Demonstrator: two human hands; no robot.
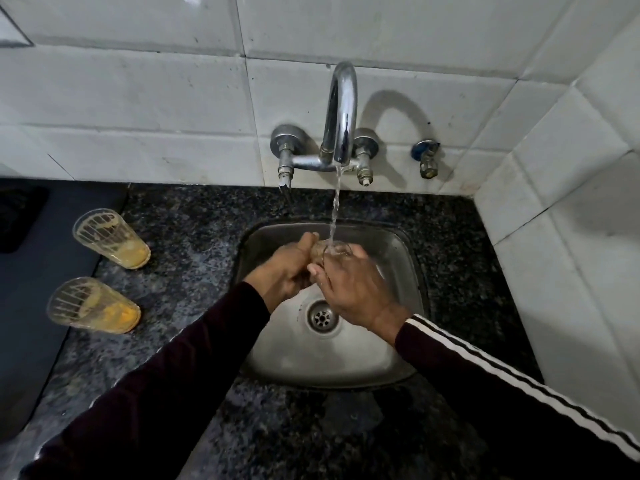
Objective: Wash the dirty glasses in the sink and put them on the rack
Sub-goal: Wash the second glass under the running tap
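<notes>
While water runs from the tap (341, 109) onto it, a glass (329, 252) lies tilted between both hands over the sink (401, 244). The left hand (289, 268) has its grip curled round the base end, thumb up. The right hand (349, 289) wraps the rim end, fingers bent over it. Below them sits the drain (322, 317). On the dark speckled worktop (187, 237), well left of the sink, two dirty glasses stand upright with yellow dregs: the far glass (110, 239) and the near glass (93, 305).
</notes>
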